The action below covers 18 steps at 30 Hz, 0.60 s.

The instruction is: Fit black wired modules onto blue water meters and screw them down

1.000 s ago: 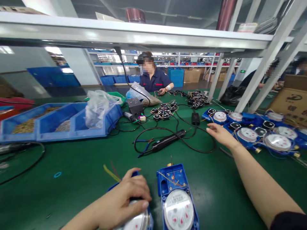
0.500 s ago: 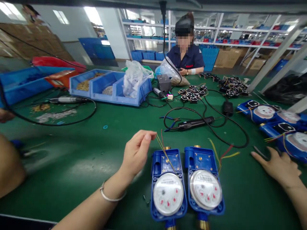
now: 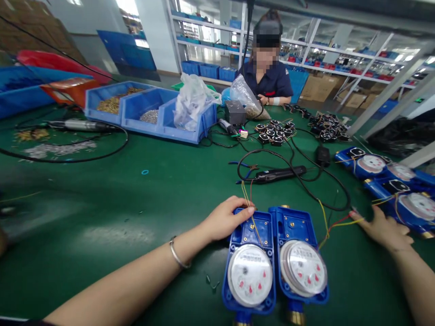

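Observation:
Two blue water meters lie side by side before me, their round white dials facing up. My left hand [image 3: 234, 218] grips the upper end of the left water meter [image 3: 249, 276], its thumb across the top edge. Thin yellow and red wires [image 3: 245, 192] rise from that meter beside my fingers. Red and yellow wires [image 3: 328, 228] stick out rightward from the right water meter [image 3: 302, 269], their ends close to my right thumb. My right hand [image 3: 389, 228] holds a slim grey tool, mostly hidden and blurred, so its kind is unclear.
More blue meters [image 3: 416, 206] with black parts lie at the right. Beyond my hands are a black electric screwdriver [image 3: 280, 174], pliers [image 3: 253, 167] and a looping cable. Blue bins [image 3: 152, 124] and a pile of black parts [image 3: 275, 132] stand farther back. Another person [image 3: 268, 81] sits opposite.
My left hand has let go of the thin wires and moved right and down onto the left meter. My right hand has shifted slightly left, to the right meter's wire ends.

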Tool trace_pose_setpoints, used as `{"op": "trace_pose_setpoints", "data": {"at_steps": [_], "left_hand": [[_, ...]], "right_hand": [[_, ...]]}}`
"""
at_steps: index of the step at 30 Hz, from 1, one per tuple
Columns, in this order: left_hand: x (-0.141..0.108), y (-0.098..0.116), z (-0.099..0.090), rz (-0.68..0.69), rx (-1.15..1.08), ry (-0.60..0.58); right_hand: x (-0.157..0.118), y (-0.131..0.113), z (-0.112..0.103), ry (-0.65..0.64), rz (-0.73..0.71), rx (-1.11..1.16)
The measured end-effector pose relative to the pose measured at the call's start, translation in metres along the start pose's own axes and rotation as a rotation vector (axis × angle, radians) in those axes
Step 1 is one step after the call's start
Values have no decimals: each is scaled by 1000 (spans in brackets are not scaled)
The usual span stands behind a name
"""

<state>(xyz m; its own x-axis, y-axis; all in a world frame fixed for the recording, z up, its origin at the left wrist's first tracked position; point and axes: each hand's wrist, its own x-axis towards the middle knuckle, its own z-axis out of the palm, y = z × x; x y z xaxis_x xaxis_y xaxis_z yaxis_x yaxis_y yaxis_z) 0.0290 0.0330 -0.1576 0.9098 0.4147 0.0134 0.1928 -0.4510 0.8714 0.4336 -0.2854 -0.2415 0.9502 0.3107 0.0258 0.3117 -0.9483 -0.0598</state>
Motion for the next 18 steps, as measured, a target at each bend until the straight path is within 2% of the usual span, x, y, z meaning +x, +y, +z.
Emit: {"op": "trace_pose_setpoints", "data": {"at_steps": [3, 7, 9, 12, 13, 15, 18], "left_hand": [[6, -1, 0, 34, -22, 7], [5, 14, -5, 68, -68, 8], [-4, 28, -7, 90, -65, 39], [-32, 49, -2, 132, -31, 123], [-42, 53, 2, 185, -14, 148], [-59, 57, 11, 413, 42, 169], [-70, 51, 22, 781, 128, 152]], "right_hand": [[-3, -11, -1, 45, -43, 15], [-16, -31, -15, 150, -216, 90], [-28, -44, -33, 235, -281, 154], [-53, -66, -77, 356, -339, 297], [-64, -75, -94, 381, -356, 365], [-87, -98, -126, 428, -394, 551], [-122, -146, -156, 352, -573, 910]]}}
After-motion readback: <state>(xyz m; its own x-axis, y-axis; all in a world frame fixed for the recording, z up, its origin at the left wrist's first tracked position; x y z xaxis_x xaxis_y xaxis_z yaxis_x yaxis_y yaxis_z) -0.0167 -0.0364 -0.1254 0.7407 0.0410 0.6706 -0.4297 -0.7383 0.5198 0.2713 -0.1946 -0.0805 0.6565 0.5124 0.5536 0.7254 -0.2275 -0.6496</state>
